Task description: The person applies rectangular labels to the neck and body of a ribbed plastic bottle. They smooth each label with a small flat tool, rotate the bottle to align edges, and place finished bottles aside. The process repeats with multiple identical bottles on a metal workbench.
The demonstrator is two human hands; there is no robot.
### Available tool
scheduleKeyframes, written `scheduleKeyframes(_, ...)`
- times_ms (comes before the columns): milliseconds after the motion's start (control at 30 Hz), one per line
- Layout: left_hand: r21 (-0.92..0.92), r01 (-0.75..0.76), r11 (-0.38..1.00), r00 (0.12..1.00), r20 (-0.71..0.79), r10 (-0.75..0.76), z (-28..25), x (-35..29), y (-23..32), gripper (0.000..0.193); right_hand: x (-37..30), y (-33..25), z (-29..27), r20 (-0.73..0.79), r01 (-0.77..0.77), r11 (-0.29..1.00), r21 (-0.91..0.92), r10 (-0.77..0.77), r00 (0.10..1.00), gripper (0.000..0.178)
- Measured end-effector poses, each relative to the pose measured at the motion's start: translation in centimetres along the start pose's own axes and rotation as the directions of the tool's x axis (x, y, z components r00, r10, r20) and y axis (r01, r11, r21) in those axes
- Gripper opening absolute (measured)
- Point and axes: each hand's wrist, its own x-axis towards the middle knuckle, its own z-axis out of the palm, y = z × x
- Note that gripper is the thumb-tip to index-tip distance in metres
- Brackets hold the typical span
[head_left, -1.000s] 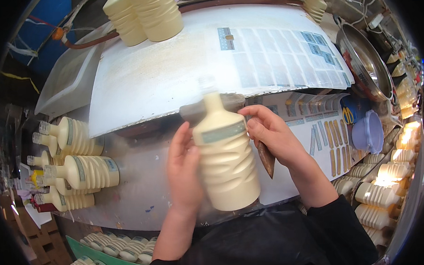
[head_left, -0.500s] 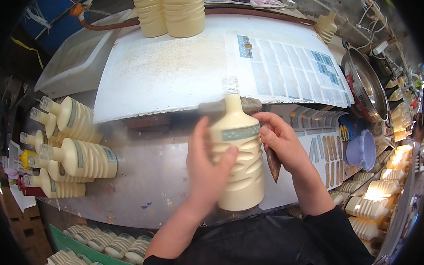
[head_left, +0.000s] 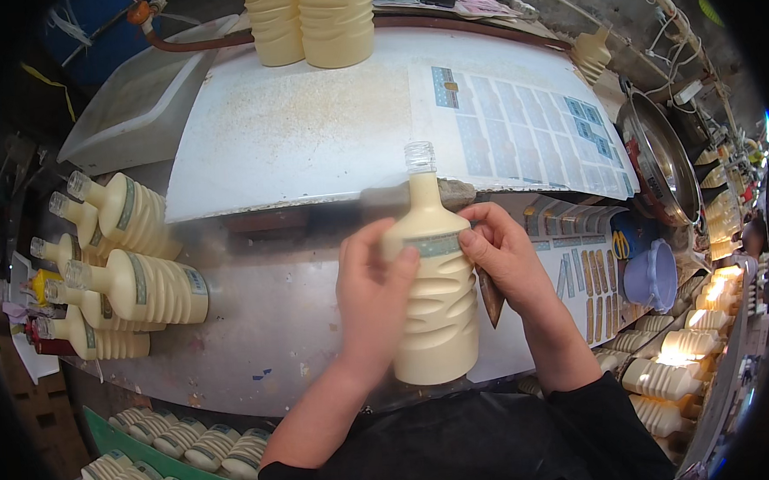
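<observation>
The right hand's [head_left: 508, 249] thumb and forefinger nearly meet at the right end of one grey-green label band [head_left: 437, 245], its lower fingers folded on one pointed brown tool [head_left: 492, 302]. The blurred left hand [head_left: 368, 295] is half spread, thumb over the band; how firmly it grips, I cannot tell. One cream ribbed bottle [head_left: 435, 329] is between both hands, clear neck pointing away. Leftward on the worktop [head_left: 271, 307], six cream bottles [head_left: 157, 288] cluster; two others [head_left: 336, 21] stand at the white board's [head_left: 308, 114] far edge.

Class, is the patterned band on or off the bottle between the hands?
On: the grey-green band lies across the bottle below its shoulder, the right hand at one end.
</observation>
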Motion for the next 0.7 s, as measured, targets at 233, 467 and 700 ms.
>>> scheduleKeyframes(233,0.073,-0.019,0.997,0.999,0.039,0.016,-0.3,0.1,-0.1,0.042,0.0,-0.1,0.2,-0.012,0.002,1.000,-0.005,-0.002,1.000,0.035)
scheduleKeyframes(467,-0.010,0.052,0.999,0.998,0.030,-0.052,-0.2,-0.2,0.2,0.049,0.0,0.0,-0.1,0.004,-0.016,1.000,0.015,0.016,1.000,0.032)
scheduleKeyframes(700,0.209,-0.043,0.977,0.988,0.155,0.010,-0.7,-2.1,-0.2,0.094,-0.9,-0.2,-2.0,0.089,-0.134,0.989,0.065,0.128,0.988,0.040)
